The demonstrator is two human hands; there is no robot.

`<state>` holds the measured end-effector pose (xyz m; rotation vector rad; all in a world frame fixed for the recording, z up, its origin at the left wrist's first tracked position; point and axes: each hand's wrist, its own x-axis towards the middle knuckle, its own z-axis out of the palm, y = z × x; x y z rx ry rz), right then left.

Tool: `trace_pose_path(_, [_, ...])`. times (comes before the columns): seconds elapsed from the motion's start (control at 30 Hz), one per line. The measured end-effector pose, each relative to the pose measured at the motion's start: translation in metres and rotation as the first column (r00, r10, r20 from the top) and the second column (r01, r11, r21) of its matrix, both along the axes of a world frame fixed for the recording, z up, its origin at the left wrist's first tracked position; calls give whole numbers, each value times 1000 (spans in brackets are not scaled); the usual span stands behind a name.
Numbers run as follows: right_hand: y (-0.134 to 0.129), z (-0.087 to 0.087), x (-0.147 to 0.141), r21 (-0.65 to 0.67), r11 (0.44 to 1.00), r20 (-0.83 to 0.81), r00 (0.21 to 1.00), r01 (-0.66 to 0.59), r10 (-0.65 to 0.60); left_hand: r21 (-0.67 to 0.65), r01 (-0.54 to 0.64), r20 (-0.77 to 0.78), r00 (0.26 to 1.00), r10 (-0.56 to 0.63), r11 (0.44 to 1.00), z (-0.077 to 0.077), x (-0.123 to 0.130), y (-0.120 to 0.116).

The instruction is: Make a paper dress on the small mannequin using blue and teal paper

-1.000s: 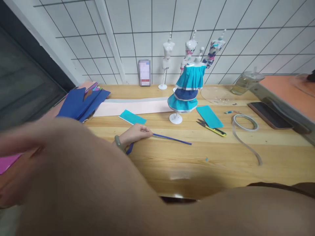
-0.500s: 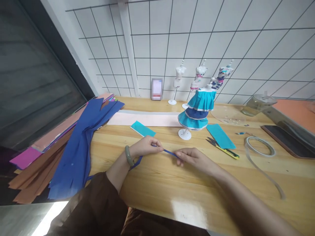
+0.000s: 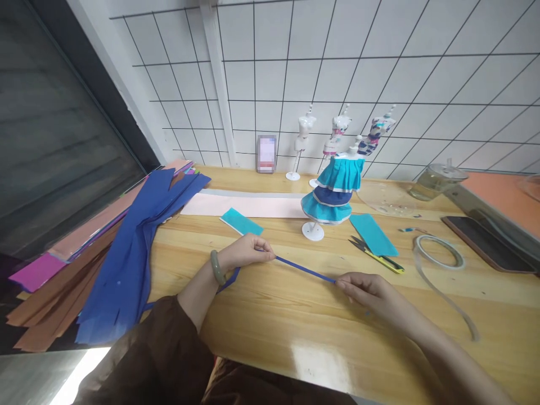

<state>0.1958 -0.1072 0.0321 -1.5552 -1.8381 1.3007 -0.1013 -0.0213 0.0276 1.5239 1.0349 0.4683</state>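
A narrow blue paper strip (image 3: 304,268) runs straight between my two hands, just above the wooden table (image 3: 261,332). My left hand (image 3: 248,251) pinches it at one point, and the rest trails back under my left wrist toward the blue paper pile. My right hand (image 3: 365,291) pinches the strip's other visible end between thumb and fingers. Behind my left hand lies a turquoise piece (image 3: 241,221) with a white edge. Beyond the strip stands a mini mannequin in a tiered turquoise and blue dress (image 3: 334,188) on a white base.
Blue crepe-like paper (image 3: 141,242) is piled at left over brown sheets (image 3: 50,304). At right lie a turquoise rectangle (image 3: 375,233), scissors (image 3: 373,253), a tape roll (image 3: 439,251) and a dark tablet (image 3: 491,242). A phone (image 3: 266,153) and bare mannequins (image 3: 304,132) stand along the wall.
My right hand has moved right and slightly toward me, so a longer length of blue strip stretches between my hands. My left hand keeps nearly the same place.
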Motion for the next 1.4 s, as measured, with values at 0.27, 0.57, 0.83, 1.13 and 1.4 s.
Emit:
trace_pose_path(0.27, [8,36,28,404,902,143,964,150,-225,284,-97,53,995,86,954,32,20,-9])
trace_pose_path(0.57, [47,98,30,540,633,-281,828,555,-486,461,-281,308,940,145,842,111,47,16])
trace_pose_path(0.83, [112,97,17,240,723,-809,545,648,-219,409,-440,500,841,207,800,116,64,54])
trace_pose_path(1.13, [130,82,14,108,798,-920,364,592,-145,386,-360,683,731,0,849,103,85,72])
trace_pose_path(1.4, [132,85,9,206,753,-892,437,624,-118,229,-212,783,620,-51,950,99,93,76])
